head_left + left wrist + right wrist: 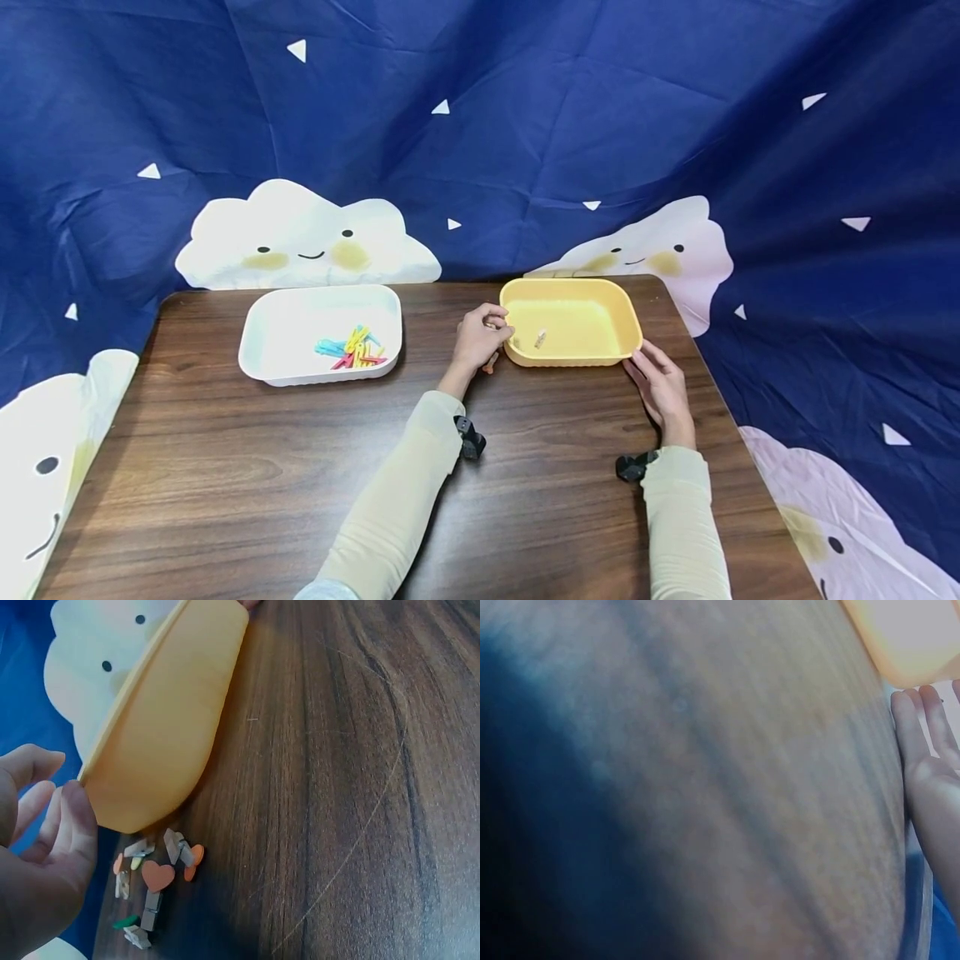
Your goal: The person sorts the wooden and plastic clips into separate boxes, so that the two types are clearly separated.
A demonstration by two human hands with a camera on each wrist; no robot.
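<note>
A yellow basin (pixel 562 362) stands at the back right of the table with a small pale wooden clip (pixel 540 338) inside. My left hand (pixel 480 336) is at its left rim; in the left wrist view its bent fingers (pixel 75 817) touch the rim corner, and no clip shows between them. Beside that hand lie several small wooden clothespins, one with an orange heart (pixel 157 877), mostly hidden by the hand in the head view. My right hand (pixel 662 385) touches the basin's front right corner with extended fingers (pixel 909 724).
At the back left a white basin (pixel 258 343) holds several plastic clothespins (pixel 358 346) in yellow, blue and red. A blue curtain (pixel 495 150) with clouds hangs right behind the wooden table (pixel 300 467). Black wrist cameras sit on both sleeves.
</note>
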